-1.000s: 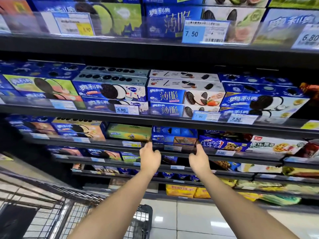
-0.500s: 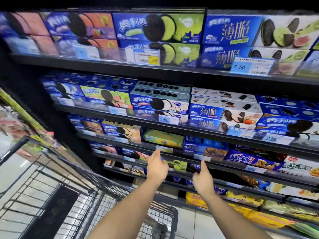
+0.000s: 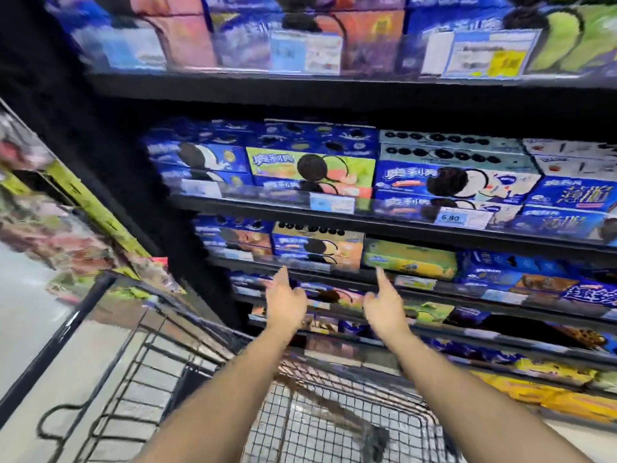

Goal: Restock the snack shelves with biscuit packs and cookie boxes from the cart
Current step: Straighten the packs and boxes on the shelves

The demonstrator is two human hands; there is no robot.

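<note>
Item: snack shelves (image 3: 384,225), black metal tiers, stocked with blue cookie boxes (image 3: 447,182) stacked 2 high behind clear front rails. A price tag (image 3: 450,218) reads 6.80.

Item: cart (image 3: 300,412), wire basket, directly below our arms. The part of the basket we can see shows bare mesh and 1 dark blurred shape; we cannot tell whether any stock lies in it.

Item: left hand (image 3: 285,304), empty, fingers loosely spread, 1 finger extended up toward the shelf edge under the orange-faced box (image 3: 317,247). Whether it touches the rail we cannot tell (the frame is motion-blurred).

Item: right hand (image 3: 384,307), empty, relaxed, 1 finger raised toward the green-yellow box (image 3: 410,260), which lies flat on the same tier with a gap above it.

Handling note, our judgement: these cartons look light and stiff, with slick printed faces and crushable corners. We would take each by its 2 short ends, or pinch across the long narrow sides, and slide it in flat instead of squeezing the broad face.
</note>
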